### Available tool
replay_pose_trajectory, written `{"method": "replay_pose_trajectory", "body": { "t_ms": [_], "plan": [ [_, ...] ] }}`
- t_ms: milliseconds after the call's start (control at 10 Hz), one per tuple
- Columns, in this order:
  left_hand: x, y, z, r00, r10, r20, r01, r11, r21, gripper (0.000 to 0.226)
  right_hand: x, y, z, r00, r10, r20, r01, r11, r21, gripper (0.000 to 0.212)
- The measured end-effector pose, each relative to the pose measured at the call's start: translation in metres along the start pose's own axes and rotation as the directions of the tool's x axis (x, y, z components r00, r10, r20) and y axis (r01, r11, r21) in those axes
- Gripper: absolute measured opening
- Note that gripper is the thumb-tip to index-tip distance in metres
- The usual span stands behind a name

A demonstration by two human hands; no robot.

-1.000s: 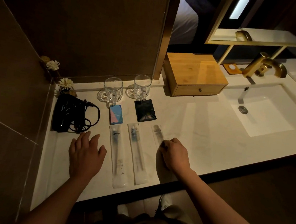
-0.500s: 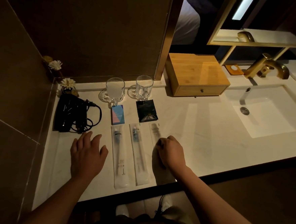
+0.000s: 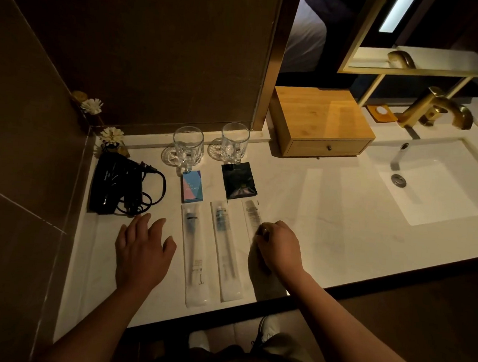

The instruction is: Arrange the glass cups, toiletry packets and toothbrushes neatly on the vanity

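On a dim marble vanity (image 3: pixel 328 215), the right hand (image 3: pixel 280 247) pinches the third toothbrush packet (image 3: pixel 253 218), best slid parallel to its two neighbours; the left hand (image 3: pixel 142 252) rests flat, fingers spread. Beyond stand two glass cups (image 3: pixel 188 146), two sachets (image 3: pixel 239 181).

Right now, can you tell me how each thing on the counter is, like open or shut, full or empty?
Left glass cup: upright, empty.
Right glass cup: upright, empty.
Wooden box drawer: shut.
Faucet: off.
Hair dryer: cord coiled.
Left hand: open, flat.
Right hand: fingers curled on third toothbrush packet.
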State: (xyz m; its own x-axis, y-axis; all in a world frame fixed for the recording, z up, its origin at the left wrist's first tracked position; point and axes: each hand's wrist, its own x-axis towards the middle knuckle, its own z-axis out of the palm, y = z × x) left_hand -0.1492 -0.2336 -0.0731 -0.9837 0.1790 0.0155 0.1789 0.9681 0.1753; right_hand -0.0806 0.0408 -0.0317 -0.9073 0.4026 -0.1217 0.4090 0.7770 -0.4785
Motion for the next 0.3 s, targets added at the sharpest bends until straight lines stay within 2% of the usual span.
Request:
{"method": "replay_pose_trajectory", "body": {
  "t_ms": [100,200,300],
  "plan": [
    [0.0,0.0,0.002,1.0,-0.001,-0.007,0.001,1.0,-0.001,0.056,-0.001,0.004,-0.005,0.996,0.061,-0.063,-0.057,0.996,0.065,0.023],
    [0.0,0.0,-0.001,1.0,0.008,-0.017,-0.008,1.0,0.002,0.056,-0.007,0.012,-0.012,0.992,0.111,-0.054,-0.103,0.986,0.131,0.026],
    [0.001,-0.001,0.002,1.0,0.008,-0.017,-0.009,1.0,-0.013,0.055,-0.012,0.019,-0.014,0.986,0.156,-0.053,-0.14,0.964,0.227,0.02]
  ]
}}
